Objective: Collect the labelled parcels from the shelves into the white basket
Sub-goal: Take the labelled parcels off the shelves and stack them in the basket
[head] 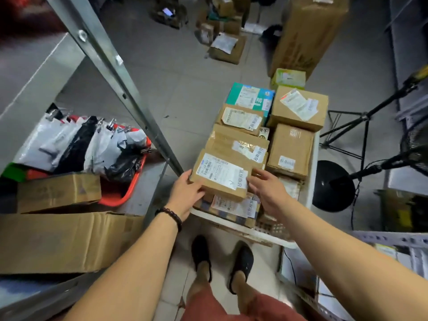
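Two hands on one brown parcel right now. It sits label-up on top of the pile at the near end of the white basket. My left hand grips its left end, thumb on the top edge and the other fingers curled under where I can't see them. My right hand is at the right end, fingers close together against the box. Their tips are tucked out of sight, so I honestly can't tell if they're hooked round it or just pressing.

Not much of the basket itself shows, only the near rim and a strip of the right wall. Stacked parcels cover the rest and bury whatever is lower down. Label text is too blurry to read. Bottom right, a shelf corner gets cut off by the frame.

Room-wise, the metal shelf upright slants down to just beside my left hand, so that side is tight. A black fan base sits just beside the basket's right wall, with a tripod behind it. Bare floor tiles open up left of the basket's far end.
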